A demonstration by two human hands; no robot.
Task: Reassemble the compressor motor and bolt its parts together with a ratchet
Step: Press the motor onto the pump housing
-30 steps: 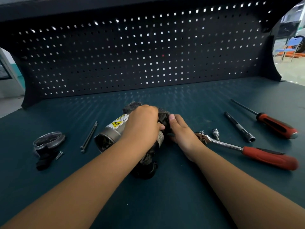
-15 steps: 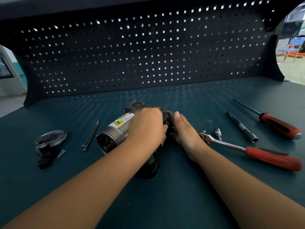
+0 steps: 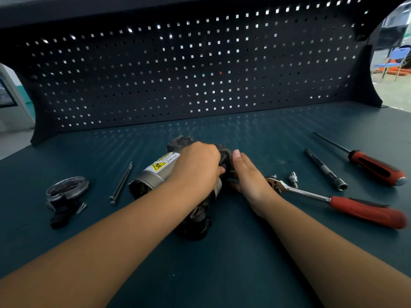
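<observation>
Seating the dark end casting (image 3: 225, 160) squarely against the silver cylindrical compressor motor with the yellow warning label (image 3: 155, 174) looks to be the step you are on, so take it slowly. The motor lies on its side at the middle of the dark teal bench (image 3: 222, 263), with its open end toward your left. Your left hand (image 3: 195, 167) is curled over the top of the housing and grips it; hold firm so the body cannot roll. Your right hand (image 3: 246, 174) lies against the casting with the thumb straight up along it. Its fingers are hidden behind the part, so I cannot tell whether they wrap it. Push along the motor's axis, not at an angle, and line up the bolt holes first. The two long thin steel bolts (image 3: 121, 183) lie just left of the motor. The chrome ratchet with the red handle (image 3: 333, 200) lies close beside your right wrist. Neither is in hand.
</observation>
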